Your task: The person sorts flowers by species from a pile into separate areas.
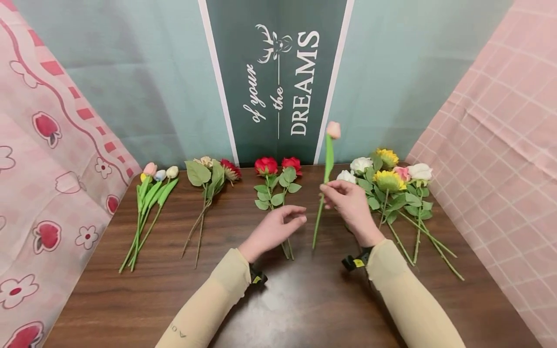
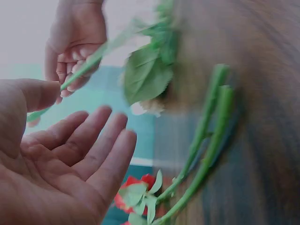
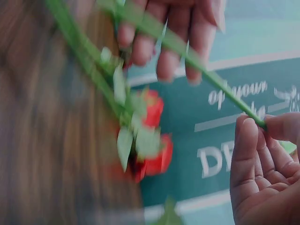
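Observation:
My right hand (image 1: 350,205) pinches the green stem of a pink tulip (image 1: 333,129) between thumb and fingers, and the flower stands nearly upright above the table. In the right wrist view the tulip's stem (image 3: 225,86) runs from the pinch up toward the other hand. My left hand (image 1: 278,227) is held loosely with its fingers spread, over the stems of two red roses (image 1: 266,166). The left wrist view shows its palm (image 2: 61,164) holding nothing. In that view the green stem passes behind the thumb; the head view shows a gap between hand and tulip.
Several tulips (image 1: 150,169) lie at the table's left. Beside them is a bunch with broad leaves (image 1: 198,173) and a dark red flower (image 1: 230,170). White roses (image 1: 420,172) and yellow sunflowers (image 1: 389,181) lie at the right. Fabric hangs around the wooden table (image 1: 278,309).

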{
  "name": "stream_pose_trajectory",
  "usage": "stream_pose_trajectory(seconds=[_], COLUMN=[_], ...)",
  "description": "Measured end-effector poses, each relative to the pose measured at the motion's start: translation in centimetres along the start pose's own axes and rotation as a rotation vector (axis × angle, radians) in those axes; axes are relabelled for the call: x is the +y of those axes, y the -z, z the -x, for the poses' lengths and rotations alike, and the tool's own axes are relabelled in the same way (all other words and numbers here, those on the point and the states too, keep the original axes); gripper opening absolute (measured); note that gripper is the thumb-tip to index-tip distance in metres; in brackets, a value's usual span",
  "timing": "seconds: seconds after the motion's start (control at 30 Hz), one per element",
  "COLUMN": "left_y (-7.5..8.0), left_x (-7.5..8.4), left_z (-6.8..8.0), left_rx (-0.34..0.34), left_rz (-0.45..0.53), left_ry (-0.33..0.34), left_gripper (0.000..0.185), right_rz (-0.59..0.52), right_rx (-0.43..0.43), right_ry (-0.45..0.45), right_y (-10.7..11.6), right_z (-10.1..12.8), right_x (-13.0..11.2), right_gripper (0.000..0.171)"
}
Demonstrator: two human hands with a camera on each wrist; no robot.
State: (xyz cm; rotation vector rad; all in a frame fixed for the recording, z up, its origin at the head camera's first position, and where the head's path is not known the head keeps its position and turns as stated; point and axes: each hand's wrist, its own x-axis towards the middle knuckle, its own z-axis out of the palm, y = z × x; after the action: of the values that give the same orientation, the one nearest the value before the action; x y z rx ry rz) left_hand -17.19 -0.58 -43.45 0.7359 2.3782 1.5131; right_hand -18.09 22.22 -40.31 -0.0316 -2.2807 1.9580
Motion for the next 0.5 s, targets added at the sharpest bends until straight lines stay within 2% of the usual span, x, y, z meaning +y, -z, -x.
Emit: stream_pose_trajectory(seconds=[0.1,0.2,0.37,0.5], left_y=[0.9,1.2,1.2,1.1], left_x=[-0.4,-1.0,-1.4,-1.6], left_z=[0.2,0.3,0.4,0.3], left_rx=[-0.001,-0.017,-0.031,-0.007], left_rz=[0.184,0.293,0.364,0.408], left_ry=[0.037,0.070,0.116,0.128], left_gripper=[0.039,0.036,0.033,0.028], right_rz=[-0.024,-0.043,-0.040,-0.062], right_rx=[-0.035,-0.058,-0.054,-0.046], right_ry=[0.049,0.074,0.068,0.068], right_y=[-2.4,-4.0,-5.2,-5.8], right_z=[-0.2,-0.2,-0.1,-0.3], right_x=[-0.4,-0.3,0.3,0.5], right_gripper=[0.032,0.027,0.023,0.023])
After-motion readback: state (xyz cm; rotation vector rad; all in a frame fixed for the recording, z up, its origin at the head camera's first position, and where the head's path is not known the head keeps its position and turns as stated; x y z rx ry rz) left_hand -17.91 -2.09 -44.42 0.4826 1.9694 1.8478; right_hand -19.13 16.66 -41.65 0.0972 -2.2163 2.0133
